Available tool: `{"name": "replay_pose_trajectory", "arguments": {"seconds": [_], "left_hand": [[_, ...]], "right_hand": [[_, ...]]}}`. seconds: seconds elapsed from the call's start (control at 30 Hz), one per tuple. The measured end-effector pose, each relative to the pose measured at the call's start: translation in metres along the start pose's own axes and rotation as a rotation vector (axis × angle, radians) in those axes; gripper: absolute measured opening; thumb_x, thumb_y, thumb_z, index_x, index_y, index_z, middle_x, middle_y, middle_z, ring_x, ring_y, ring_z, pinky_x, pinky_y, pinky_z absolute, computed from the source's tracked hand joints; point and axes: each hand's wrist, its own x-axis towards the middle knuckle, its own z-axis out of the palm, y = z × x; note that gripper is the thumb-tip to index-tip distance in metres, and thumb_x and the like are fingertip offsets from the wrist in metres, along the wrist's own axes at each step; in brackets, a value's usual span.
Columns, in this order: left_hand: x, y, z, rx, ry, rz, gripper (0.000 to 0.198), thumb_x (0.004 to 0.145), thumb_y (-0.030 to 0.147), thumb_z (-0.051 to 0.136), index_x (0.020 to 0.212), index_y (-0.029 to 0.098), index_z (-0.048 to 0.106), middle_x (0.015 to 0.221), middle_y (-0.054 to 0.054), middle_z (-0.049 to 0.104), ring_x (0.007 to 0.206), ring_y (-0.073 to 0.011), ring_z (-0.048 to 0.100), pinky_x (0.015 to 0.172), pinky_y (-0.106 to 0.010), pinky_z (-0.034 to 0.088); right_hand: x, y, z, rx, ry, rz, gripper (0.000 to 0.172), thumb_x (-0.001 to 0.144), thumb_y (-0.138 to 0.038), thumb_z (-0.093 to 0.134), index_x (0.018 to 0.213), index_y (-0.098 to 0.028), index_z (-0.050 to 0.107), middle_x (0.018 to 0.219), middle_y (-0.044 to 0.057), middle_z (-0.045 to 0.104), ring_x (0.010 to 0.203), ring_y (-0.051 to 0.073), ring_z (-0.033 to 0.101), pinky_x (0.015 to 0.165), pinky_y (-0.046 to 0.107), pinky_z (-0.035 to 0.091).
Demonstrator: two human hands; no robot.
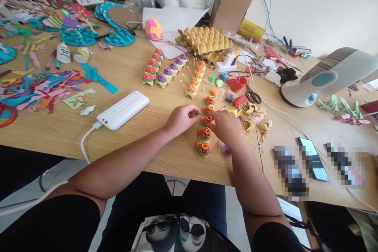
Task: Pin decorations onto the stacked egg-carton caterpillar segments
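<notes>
A strip of egg-carton cups (204, 134), painted as red and green bumps with yellow rings and small faces, lies lengthwise in front of me. At its left side is my left hand (183, 121), thumb and fingers pinched together; a small purple spot shows at the fingertips, but what they hold is unclear. My right hand (226, 125) reaches over the strip from the right, its fingers curled around the side of a middle bump. Beyond stand an orange strip (196, 80) with yellow-headed pins stuck out around it, a purple strip (171, 71) and another red strip (152, 67).
Right of the hands lie torn carton scraps (254, 117), scissors (253, 96), a red cup (237, 84) and clay pieces (219, 82). A white power bank (123, 110), paper scraps (47, 90), an egg tray (205, 41), a fan (321, 76) and a phone (313, 159) surround the work area.
</notes>
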Motion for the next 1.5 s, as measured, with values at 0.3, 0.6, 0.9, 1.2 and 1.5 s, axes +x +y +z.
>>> {"name": "replay_pose_trajectory", "arguments": {"seconds": [0.3, 0.6, 0.9, 1.2, 1.5], "left_hand": [[0.0021, -0.0043, 0.0015, -0.064, -0.053, -0.019, 0.016, 0.082, 0.033, 0.071, 0.089, 0.019, 0.072, 0.087, -0.004, 0.078, 0.079, -0.0177, 0.072, 0.073, -0.030, 0.055], [0.0016, -0.0034, 0.0002, -0.071, -0.042, -0.037, 0.017, 0.081, 0.033, 0.073, 0.090, 0.019, 0.073, 0.087, -0.004, 0.078, 0.079, -0.0181, 0.072, 0.073, -0.030, 0.055], [0.0012, -0.0046, 0.0009, -0.067, -0.051, -0.029, 0.019, 0.081, 0.035, 0.073, 0.089, 0.018, 0.072, 0.087, -0.004, 0.077, 0.078, -0.0178, 0.072, 0.072, -0.030, 0.055], [0.0010, -0.0045, 0.0026, -0.077, -0.047, -0.007, 0.017, 0.081, 0.035, 0.073, 0.084, 0.018, 0.070, 0.082, -0.004, 0.076, 0.074, -0.0168, 0.070, 0.069, -0.029, 0.055], [0.0009, -0.0019, 0.0033, -0.043, -0.049, 0.001, 0.016, 0.081, 0.033, 0.072, 0.081, 0.018, 0.069, 0.077, -0.002, 0.075, 0.070, -0.0159, 0.068, 0.066, -0.027, 0.053]], "right_hand": [[-0.0009, 0.0021, 0.0043, 0.000, 0.030, -0.009, 0.032, 0.094, -0.035, 0.066, 0.124, -0.024, 0.068, 0.107, 0.011, 0.078, 0.102, 0.029, 0.069, 0.077, 0.036, 0.042], [0.0000, 0.0038, 0.0055, -0.010, 0.016, -0.006, 0.034, 0.094, -0.039, 0.067, 0.124, -0.024, 0.068, 0.106, 0.011, 0.078, 0.103, 0.030, 0.069, 0.078, 0.036, 0.043], [0.0012, 0.0052, 0.0073, -0.014, 0.016, -0.021, 0.030, 0.094, -0.038, 0.067, 0.120, -0.023, 0.070, 0.104, 0.011, 0.078, 0.100, 0.029, 0.069, 0.078, 0.036, 0.043], [0.0031, 0.0050, 0.0074, 0.013, 0.002, -0.012, 0.030, 0.094, -0.036, 0.068, 0.120, -0.022, 0.070, 0.105, 0.011, 0.077, 0.099, 0.028, 0.068, 0.079, 0.035, 0.043], [0.0040, 0.0045, 0.0078, 0.016, -0.009, -0.013, 0.024, 0.093, -0.034, 0.068, 0.114, -0.022, 0.071, 0.104, 0.011, 0.076, 0.099, 0.027, 0.068, 0.077, 0.033, 0.042]]}}
